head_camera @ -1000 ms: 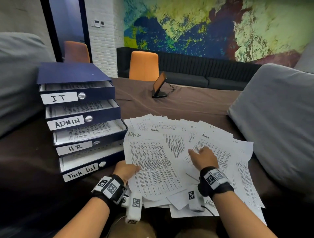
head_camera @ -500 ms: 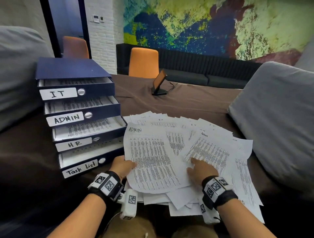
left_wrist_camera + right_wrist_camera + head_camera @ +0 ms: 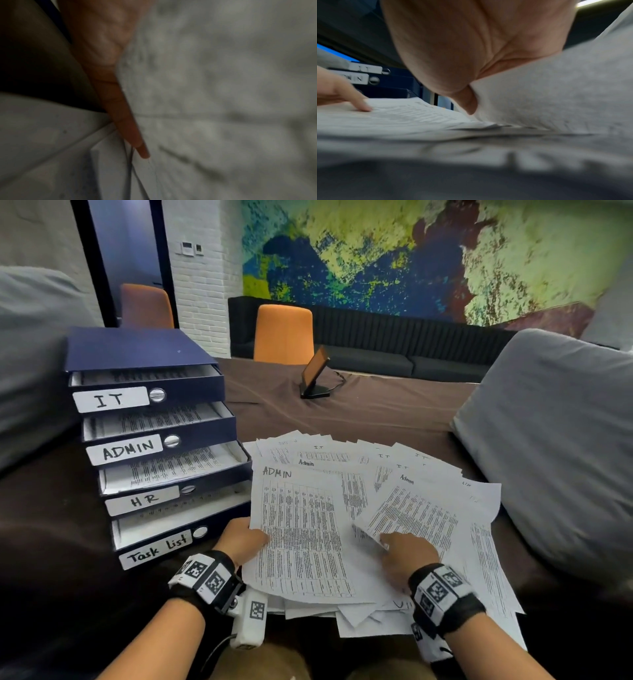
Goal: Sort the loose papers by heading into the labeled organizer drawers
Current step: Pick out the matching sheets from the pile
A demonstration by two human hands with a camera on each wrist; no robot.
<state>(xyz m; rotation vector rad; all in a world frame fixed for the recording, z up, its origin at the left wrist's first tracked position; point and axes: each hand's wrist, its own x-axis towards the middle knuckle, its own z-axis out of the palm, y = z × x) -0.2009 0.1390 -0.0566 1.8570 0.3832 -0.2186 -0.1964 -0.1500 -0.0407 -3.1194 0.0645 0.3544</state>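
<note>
A fanned pile of printed papers headed IT, Admin and others lies on the brown cloth. My left hand grips the left edge of the top sheet headed ADMIN, thumb on top; in the dim left wrist view a finger lies under that paper. My right hand pinches the lower left corner of another sheet headed Admin and lifts it slightly; the thumb presses on this raised sheet. The blue organizer stands at left, its drawers labelled IT, ADMIN, HR and Task list, all partly pulled out.
A large grey cushion borders the papers on the right, another lies behind the organizer. A phone on a stand sits further back on the brown cloth. Orange chairs and a dark sofa stand beyond.
My right hand slid back along the Admin sheet to its lower left corner and raised that corner. My left hand kept its hold on the ADMIN sheet.
</note>
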